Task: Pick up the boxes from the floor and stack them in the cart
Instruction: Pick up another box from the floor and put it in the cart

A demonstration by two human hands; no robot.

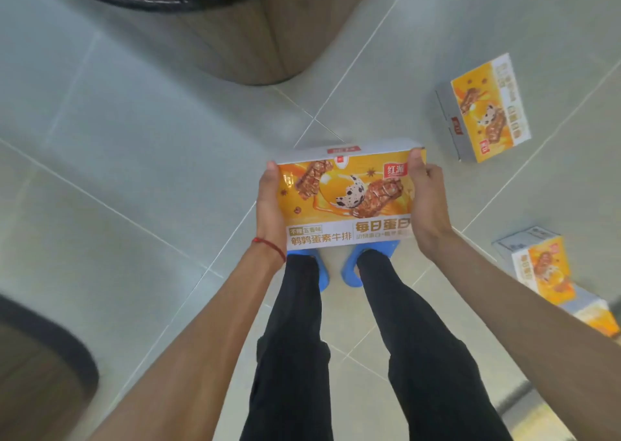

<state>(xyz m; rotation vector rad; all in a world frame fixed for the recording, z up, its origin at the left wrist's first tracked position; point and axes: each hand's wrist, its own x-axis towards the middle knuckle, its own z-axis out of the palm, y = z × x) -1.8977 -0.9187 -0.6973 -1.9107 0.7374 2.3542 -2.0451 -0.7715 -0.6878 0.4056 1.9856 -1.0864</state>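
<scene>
Head view gives me the held box (pixel 349 198) up off the tiled floor (pixel 134 138), in front of the person's shins. Its long axis runs left to right and its printed face is turned up at the camera, with the text upright for me. The left hand (pixel 268 205) clamps the left short end with the thumb on top. The right hand (pixel 428 202) clamps the right end the same way, its fingers hidden underneath.

On the face I read a red badge 红派, then 不辣 and 五香味 above 鹌鹑蛋素牛排, and 每日蛋白 beside them. The smaller line below is too blurred to read. A red string (pixel 268 244) circles the left wrist.

Blue slippers (pixel 349 272) show just under the held box's near edge. Beyond it to the right, a second box (pixel 484 107) lies flat on the floor, turned roughly crosswise. Nearer and to the right, two more boxes (pixel 544 269) overlap, partly behind the right forearm. Beyond and left of the held box stands a round wood-sided base (pixel 252 37).
</scene>
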